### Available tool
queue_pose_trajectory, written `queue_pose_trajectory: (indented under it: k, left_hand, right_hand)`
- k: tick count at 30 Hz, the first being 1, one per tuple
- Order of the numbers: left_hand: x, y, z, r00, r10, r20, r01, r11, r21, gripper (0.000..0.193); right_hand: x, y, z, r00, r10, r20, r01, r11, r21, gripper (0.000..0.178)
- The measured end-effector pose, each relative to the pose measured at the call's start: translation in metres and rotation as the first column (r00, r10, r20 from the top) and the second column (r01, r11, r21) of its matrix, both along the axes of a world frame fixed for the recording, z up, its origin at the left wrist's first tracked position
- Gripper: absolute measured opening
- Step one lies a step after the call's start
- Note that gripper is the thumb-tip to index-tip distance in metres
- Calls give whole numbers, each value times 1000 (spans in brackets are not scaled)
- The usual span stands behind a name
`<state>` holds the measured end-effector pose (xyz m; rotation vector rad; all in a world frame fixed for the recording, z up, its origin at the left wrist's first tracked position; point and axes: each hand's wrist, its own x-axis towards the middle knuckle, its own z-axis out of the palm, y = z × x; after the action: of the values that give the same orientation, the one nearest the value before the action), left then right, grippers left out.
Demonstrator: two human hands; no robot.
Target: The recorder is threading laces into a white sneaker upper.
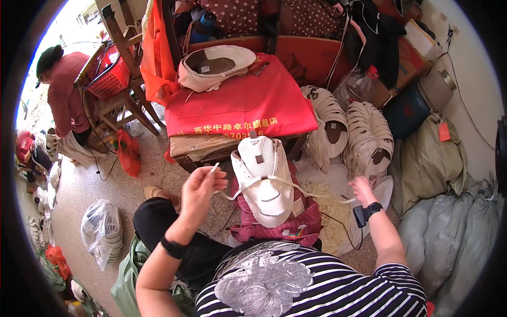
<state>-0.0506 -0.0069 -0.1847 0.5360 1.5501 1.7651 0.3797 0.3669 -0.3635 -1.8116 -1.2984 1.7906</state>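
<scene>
A white sneaker [264, 177] rests on the maroon striped cloth over my lap, its toe toward me and its tongue pointing away. A cream shoelace [306, 193] runs across the front of its lacing area and stretches out to both sides. Raised left of the shoe, my left hand [202, 186] pinches the lace, and a white tip sticks up past the fingers. My right hand [362, 190], out to the right, is closed on the lace's other end. The maroon cloth [301, 224] lies under the shoe.
Ahead, a low wooden table with a red cloth [232, 112] bears another pale shoe [214, 67]. Rows of nested white shoes [369, 137] stand at right, by a pile of loose laces [332, 222]. Bagged shoes [103, 230] sit on the floor at left. A person [68, 98] sits farther off.
</scene>
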Motion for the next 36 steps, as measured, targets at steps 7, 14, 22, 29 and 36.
queue_pose_trajectory:
  k: [7, 14, 22, 29, 36]
  left_hand:
    - [44, 30, -22, 995, -96, 3, 96, 995, -35, 16]
    - [56, 27, -20, 985, -170, 40, 174, 975, -137, 24]
    - [59, 31, -18, 985, -157, 75, 166, 976, -141, 25]
    - [52, 38, -16, 919, -199, -341, 92, 948, -304, 21]
    - [47, 41, 6, 480, -342, -808, 64, 932, -356, 21]
  right_hand:
    - [-197, -142, 180, 750, 588, -302, -468, 796, 385, 25]
    - [-234, -169, 194, 607, 791, -76, -652, 551, 520, 21]
    - [-234, -158, 198, 612, 791, 5, -707, 544, 451, 22]
    - [-246, -179, 223, 526, 672, 521, -707, 5, 708, 17]
    - [-247, -164, 231, 235, 585, 776, -780, -363, 509, 16]
